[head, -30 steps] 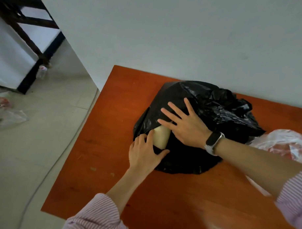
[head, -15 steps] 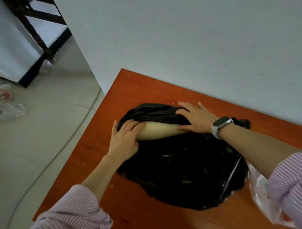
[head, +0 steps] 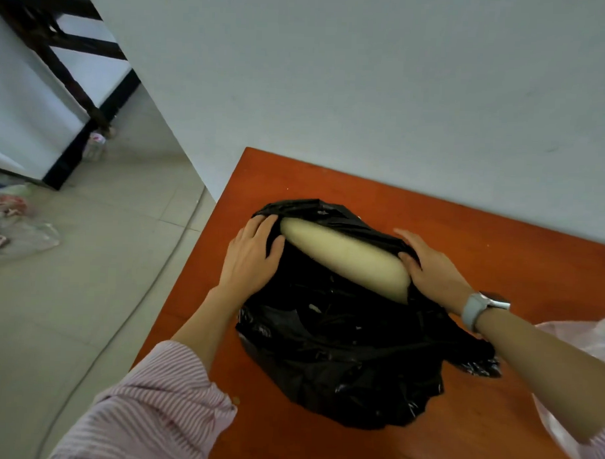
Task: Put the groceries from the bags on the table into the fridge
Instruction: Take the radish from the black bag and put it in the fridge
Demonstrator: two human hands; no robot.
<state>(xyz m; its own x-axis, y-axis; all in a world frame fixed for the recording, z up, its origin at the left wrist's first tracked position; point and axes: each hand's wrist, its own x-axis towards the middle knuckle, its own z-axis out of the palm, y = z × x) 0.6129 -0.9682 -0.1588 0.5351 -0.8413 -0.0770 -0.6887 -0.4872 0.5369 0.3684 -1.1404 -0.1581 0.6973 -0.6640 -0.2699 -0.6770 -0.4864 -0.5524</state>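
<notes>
A black plastic bag (head: 341,361) lies on the orange-brown table (head: 458,440). A long pale cream vegetable (head: 344,256) lies in the bag's open mouth, mostly uncovered. My left hand (head: 250,258) grips the bag's edge at the vegetable's far left tip. At the near right end, my right hand (head: 430,268) holds the bag's rim with its thumb against the vegetable. The fridge is not in view.
A pinkish translucent bag (head: 569,403) lies at the table's right edge, partly behind my right arm. A grey wall runs behind the table. Tiled floor lies to the left, with a clear bag (head: 13,229), a bottle (head: 95,144) and a dark frame.
Both hands have spread the bag's mouth wider, uncovering much more of the pale vegetable. My right hand shifted from the bag's top to the vegetable's right end.
</notes>
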